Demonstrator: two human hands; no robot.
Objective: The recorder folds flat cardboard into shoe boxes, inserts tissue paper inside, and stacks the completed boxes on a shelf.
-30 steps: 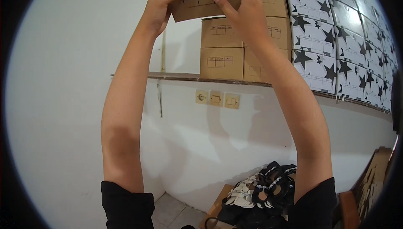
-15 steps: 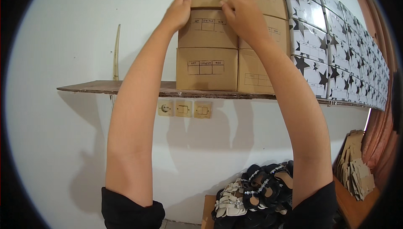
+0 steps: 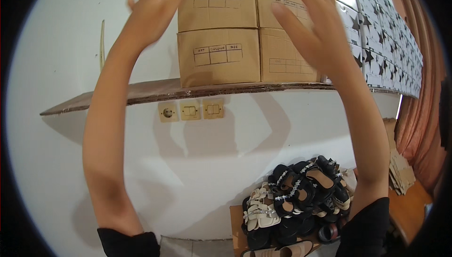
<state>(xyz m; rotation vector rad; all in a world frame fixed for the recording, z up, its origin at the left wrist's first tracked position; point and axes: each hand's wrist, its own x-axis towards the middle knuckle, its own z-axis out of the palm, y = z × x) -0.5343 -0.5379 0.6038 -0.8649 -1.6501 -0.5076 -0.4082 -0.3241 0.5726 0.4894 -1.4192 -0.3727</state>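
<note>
Brown cardboard boxes (image 3: 219, 68) stand stacked in columns on a wooden wall shelf (image 3: 160, 90), each with a hand-drawn grid on its front. My left hand (image 3: 157, 10) is raised just left of the stack, fingers apart and holding nothing, its fingertips partly cut off by the upper edge. In front of the right-hand column, my right hand (image 3: 313, 24) hovers with thumb and fingers spread, also holding nothing. The top of the stack lies beyond the picture.
White star-patterned boxes (image 3: 376, 64) fill the shelf's right part. Below are a wall socket (image 3: 167, 112) and switches (image 3: 213, 109). Black and cream sandals (image 3: 301, 186) are heaped on the lower right, near flattened cardboard (image 3: 400, 174) and a pinkish curtain (image 3: 414, 116).
Both hands have let go of the top box and moved apart, left hand to the left and right hand to the right. The view has tilted down, showing more of the sandals.
</note>
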